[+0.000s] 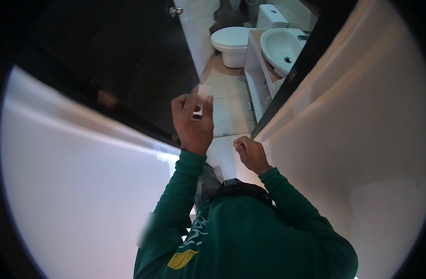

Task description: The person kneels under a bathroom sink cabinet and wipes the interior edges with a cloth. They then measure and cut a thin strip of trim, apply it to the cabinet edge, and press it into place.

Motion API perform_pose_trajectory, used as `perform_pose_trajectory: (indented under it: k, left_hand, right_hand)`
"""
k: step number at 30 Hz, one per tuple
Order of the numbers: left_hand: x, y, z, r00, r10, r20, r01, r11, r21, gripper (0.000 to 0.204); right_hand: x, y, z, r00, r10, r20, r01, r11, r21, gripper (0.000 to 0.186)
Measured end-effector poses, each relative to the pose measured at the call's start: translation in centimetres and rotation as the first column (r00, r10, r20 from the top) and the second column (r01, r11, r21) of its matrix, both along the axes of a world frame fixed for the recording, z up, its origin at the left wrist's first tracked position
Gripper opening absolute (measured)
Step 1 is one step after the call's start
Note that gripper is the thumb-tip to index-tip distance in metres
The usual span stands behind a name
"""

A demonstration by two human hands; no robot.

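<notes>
My left hand [194, 124] is raised in front of me in the doorway. Between its thumb and fingers it pinches a small, pale, flat-sided block [203, 92], whose exact kind I cannot make out. The fingers cover its lower part. Lower and to the right, my right hand [254, 156] is held with its fingers curled in, and nothing shows in it. It is apart from the left hand, near the right door frame. Green sleeves cover both forearms.
A dark door [129, 60] with a round metal knob [176, 11] stands at the left. Beyond the tiled floor [222, 107] are a white toilet [231, 42] and a washbasin [280, 44] on a shelf unit. Pale walls [96, 176] flank me closely.
</notes>
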State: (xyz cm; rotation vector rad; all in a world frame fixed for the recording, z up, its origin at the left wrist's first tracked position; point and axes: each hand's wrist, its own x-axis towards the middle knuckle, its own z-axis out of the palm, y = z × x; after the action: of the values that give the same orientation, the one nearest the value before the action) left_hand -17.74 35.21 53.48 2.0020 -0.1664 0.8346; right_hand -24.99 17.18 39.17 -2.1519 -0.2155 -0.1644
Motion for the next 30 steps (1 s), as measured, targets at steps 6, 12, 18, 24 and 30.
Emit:
perform_pose_trajectory:
  k: [6,12,18,24,30]
  left_hand:
    - [17.3,1.4,-4.4,0.993,-0.11,-0.052,0.108,0.994,-0.023,0.04]
    - [33.3,0.4,-4.0,0.964,-0.264,-0.036,0.266,0.955,0.133,0.035]
    - [45.5,-4.5,-5.5,0.929,-0.342,-0.143,0.357,0.929,0.1,0.041]
    - [57.2,-9.1,-11.0,0.961,-0.244,-0.127,0.262,0.954,0.145,0.037]
    - [64.0,-11.3,-13.2,0.963,-0.228,-0.144,0.249,0.957,0.148,0.041]
  right_hand:
    - [12.3,-0.4,-3.4,0.961,-0.19,-0.204,0.133,0.955,-0.264,0.021]
    - [21.6,-2.0,-2.8,0.869,-0.49,-0.07,0.479,0.868,-0.133,0.021]
    - [22.4,-7.7,-5.6,0.638,-0.696,-0.328,0.629,0.718,-0.299,0.025]
    - [23.0,-10.8,-15.4,0.48,-0.725,-0.495,0.605,0.681,-0.411,0.026]
    - [21.8,-10.0,-16.9,0.2,-0.589,-0.783,0.623,0.693,-0.362,0.041]
